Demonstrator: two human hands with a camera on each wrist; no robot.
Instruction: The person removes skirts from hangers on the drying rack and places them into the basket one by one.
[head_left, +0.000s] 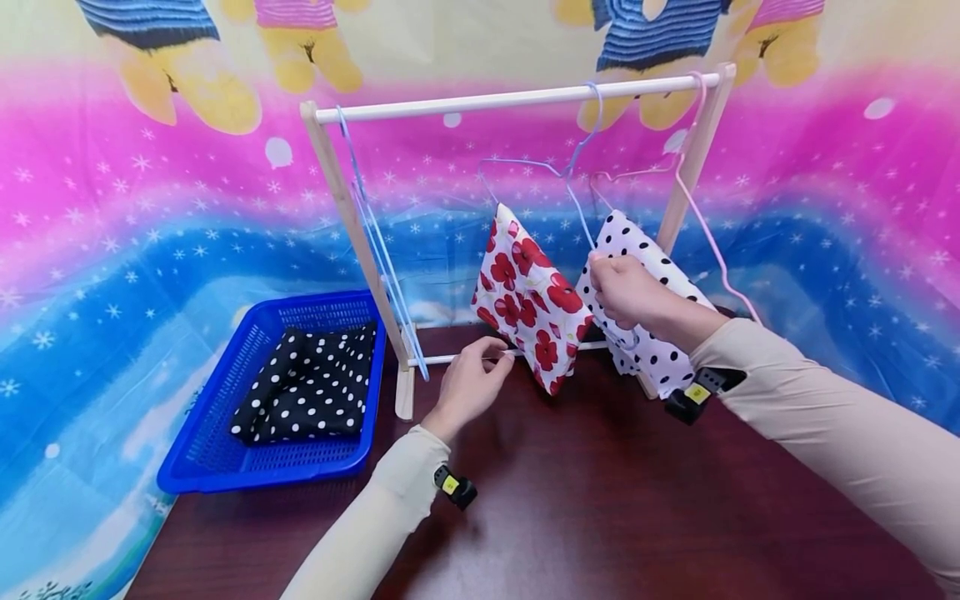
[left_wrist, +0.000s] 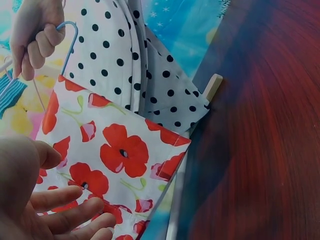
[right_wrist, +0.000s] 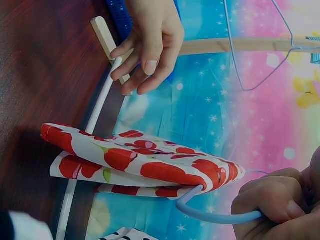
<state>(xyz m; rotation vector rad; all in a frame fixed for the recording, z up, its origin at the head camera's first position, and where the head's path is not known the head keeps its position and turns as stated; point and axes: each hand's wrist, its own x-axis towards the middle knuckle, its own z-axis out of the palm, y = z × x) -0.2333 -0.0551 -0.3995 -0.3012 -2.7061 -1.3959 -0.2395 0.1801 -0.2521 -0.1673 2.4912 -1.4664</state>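
Note:
A white cloth with red flowers (head_left: 532, 300) hangs folded over a blue clothes hanger (head_left: 581, 210), which is hooked on the top bar of a small wooden rack (head_left: 465, 104). My right hand (head_left: 630, 292) grips that hanger near its bent corner; the right wrist view shows the curled fingers round the blue wire (right_wrist: 220, 216). To the left of the flowered cloth is my left hand (head_left: 472, 379), fingers loosely spread and holding nothing. Behind the right hand, a white cloth with black dots (head_left: 660, 342) hangs from a pink hanger (head_left: 708, 225).
A blue basket (head_left: 225, 483) with a folded black cloth with white dots (head_left: 315, 387) stands left of the rack. Bare blue hangers (head_left: 386, 271) hang at the rack's left end. The rack stands on a dark wooden table (head_left: 562, 500) before a printed backdrop (head_left: 75, 208).

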